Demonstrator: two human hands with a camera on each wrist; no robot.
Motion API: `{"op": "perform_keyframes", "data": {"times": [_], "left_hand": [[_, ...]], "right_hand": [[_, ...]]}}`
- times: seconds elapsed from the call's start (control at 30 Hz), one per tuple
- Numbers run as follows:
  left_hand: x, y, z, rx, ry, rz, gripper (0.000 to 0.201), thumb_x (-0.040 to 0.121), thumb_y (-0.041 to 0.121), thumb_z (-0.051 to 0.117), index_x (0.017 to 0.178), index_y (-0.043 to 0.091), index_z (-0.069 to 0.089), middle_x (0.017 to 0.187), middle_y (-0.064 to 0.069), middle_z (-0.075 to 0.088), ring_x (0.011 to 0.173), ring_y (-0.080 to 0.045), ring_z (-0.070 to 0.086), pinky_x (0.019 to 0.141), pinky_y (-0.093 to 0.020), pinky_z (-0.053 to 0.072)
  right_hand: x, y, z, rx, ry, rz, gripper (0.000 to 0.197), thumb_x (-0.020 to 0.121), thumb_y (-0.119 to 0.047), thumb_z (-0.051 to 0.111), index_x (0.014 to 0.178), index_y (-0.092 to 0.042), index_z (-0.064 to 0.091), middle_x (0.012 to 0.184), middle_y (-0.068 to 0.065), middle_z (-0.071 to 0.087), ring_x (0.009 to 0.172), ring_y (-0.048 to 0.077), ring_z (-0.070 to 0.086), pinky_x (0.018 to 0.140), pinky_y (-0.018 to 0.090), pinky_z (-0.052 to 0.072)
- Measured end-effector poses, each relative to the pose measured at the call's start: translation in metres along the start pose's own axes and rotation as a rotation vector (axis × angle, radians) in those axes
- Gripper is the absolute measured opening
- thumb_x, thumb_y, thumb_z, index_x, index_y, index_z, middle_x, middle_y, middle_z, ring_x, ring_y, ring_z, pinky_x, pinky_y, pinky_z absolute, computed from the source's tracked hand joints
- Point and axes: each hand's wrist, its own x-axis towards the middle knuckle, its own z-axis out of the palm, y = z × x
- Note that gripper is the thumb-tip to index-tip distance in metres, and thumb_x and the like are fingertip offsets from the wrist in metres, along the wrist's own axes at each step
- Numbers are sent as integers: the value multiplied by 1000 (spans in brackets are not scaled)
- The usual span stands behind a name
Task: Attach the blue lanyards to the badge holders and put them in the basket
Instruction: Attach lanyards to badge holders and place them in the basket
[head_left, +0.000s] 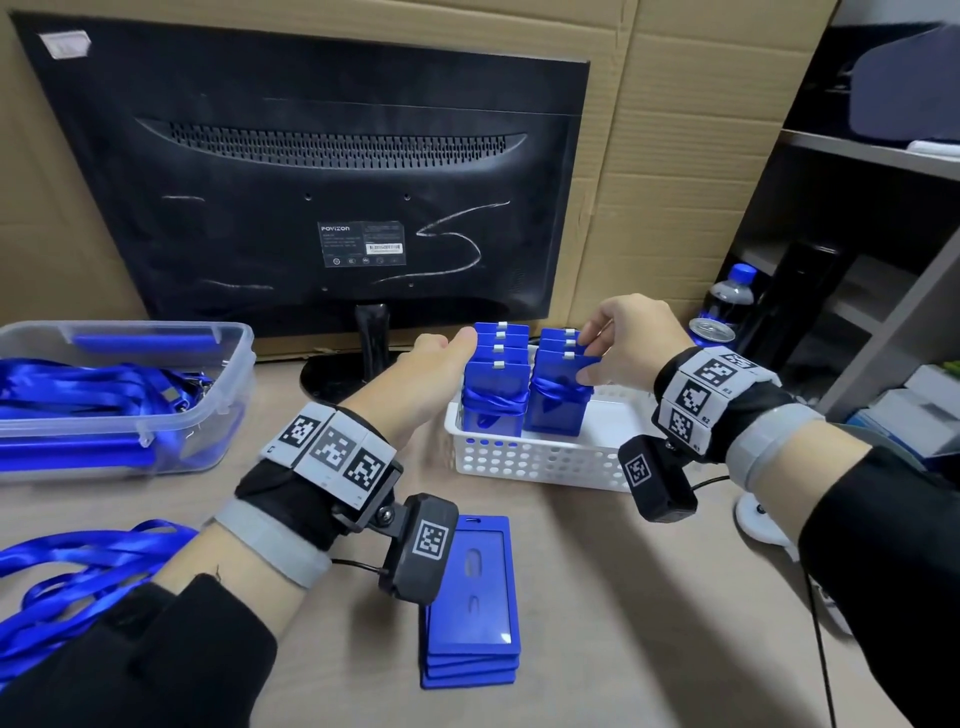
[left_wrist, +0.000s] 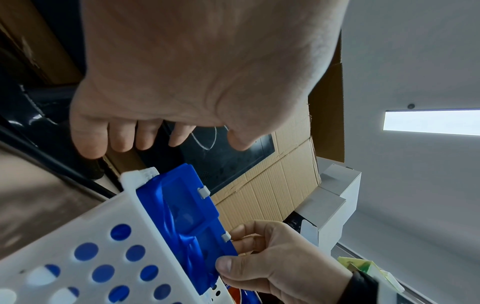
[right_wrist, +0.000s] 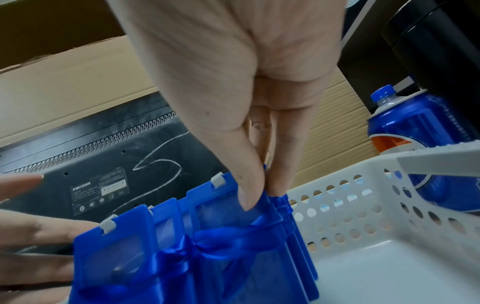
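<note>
A white perforated basket (head_left: 540, 460) holds two rows of upright blue badge holders, each wrapped in a blue lanyard: a left row (head_left: 496, 397) and a right row (head_left: 556, 405). My left hand (head_left: 461, 339) rests with straight fingers against the left row's far left side and grips nothing. My right hand (head_left: 589, 356) pinches the right edge of a right-row badge holder (right_wrist: 223, 207) between thumb and fingers (right_wrist: 249, 197). Several bare badge holders (head_left: 470, 608) lie stacked on the table near me. Loose lanyards (head_left: 78, 571) lie at the lower left.
A clear plastic box (head_left: 208, 415) of lanyards sits at the left. The back of a black monitor (head_left: 311, 182) stands right behind the basket, before cardboard. A bottle (head_left: 730, 296) and a can (head_left: 711, 330) stand at the right by grey shelves.
</note>
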Motion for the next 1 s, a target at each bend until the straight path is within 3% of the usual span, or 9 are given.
{"op": "perform_keyframes", "data": {"times": [0.07,0.2,0.3,0.43,0.53,0.6,0.73,0.9,1.0], "left_hand": [[0,-1,-2,3,-14,30,61,111,50,33,148,4,47,147,-19,54,126,-38,57,95,-38,50],[-10,2,-5,18,14,-32,64,108,58,31,158,18,34,152,-10,48,115,-26,54,75,-30,43],[-22,2,-10,24,46,-40,68,105,64,32,160,25,29,156,-7,40,121,-24,51,87,-32,41],[-37,-5,-19,-40,61,-44,68,101,67,40,155,26,35,159,-5,35,137,-24,44,115,-45,42],[-55,-12,-27,-72,73,-54,66,99,69,43,149,26,39,152,-4,38,134,-23,46,115,-47,42],[-67,-16,-37,-67,80,-57,69,96,72,43,148,27,39,147,-1,41,131,-22,47,113,-47,43],[-87,-28,-62,-48,109,-58,71,96,71,43,149,24,38,141,-1,44,132,-22,45,114,-49,43],[-101,-37,-80,-105,148,-61,59,105,57,43,151,19,38,134,-2,44,129,-23,47,111,-47,44],[-105,-42,-84,-122,120,-69,60,105,57,44,152,20,37,135,-1,43,128,-24,46,113,-47,44]], "right_hand": [[-2,-1,-3,34,2,12,33,67,-12,96,85,-20,69,84,-4,75,81,15,71,75,39,63],[-8,-3,-9,10,57,-11,34,71,-29,96,89,-22,67,85,-7,71,83,13,68,68,33,57],[-25,-17,-17,64,104,-64,31,76,-39,91,88,-20,69,80,-8,72,73,6,66,63,27,50],[-58,-49,-16,215,-321,-196,28,82,-33,90,91,-11,74,79,3,78,62,13,70,65,33,64],[-82,-73,5,61,-655,-253,29,83,-35,89,103,-17,77,95,0,80,75,16,77,67,28,63],[-92,-83,28,-7,-755,-231,42,81,-36,91,114,-17,74,104,1,79,78,20,79,64,27,61],[-101,-92,68,-285,-728,-286,67,64,-54,96,114,-15,73,105,2,79,69,19,78,61,32,64],[-99,-95,75,-447,-613,-322,58,60,-61,94,97,-19,78,89,-1,77,74,22,75,73,45,67],[-97,-98,70,-447,-593,-308,49,68,-57,92,98,-20,79,84,-2,76,71,18,71,73,37,65]]}}
